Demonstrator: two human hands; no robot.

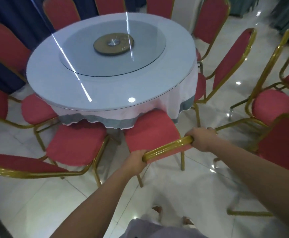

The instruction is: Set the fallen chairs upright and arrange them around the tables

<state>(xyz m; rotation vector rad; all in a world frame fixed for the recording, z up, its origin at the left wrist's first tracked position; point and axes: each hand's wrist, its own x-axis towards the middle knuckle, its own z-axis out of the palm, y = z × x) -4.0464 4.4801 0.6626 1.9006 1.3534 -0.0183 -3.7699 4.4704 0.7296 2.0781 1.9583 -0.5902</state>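
Observation:
A red-cushioned chair (151, 129) with a gold metal frame stands upright at the near edge of the round table (57, 79). Its seat front reaches under the tablecloth. My left hand (135, 163) grips the left end of the gold top rail of its backrest. My right hand (202, 138) grips the right end of the same rail. The table has a white top with a glass turntable (112, 50) in the middle.
Several upright red chairs ring the table, one (76, 143) close on the left and one (229, 60) on the right. More red chairs (276, 103) stand behind me on the right. The floor is glossy white tile; my feet (173, 217) show below.

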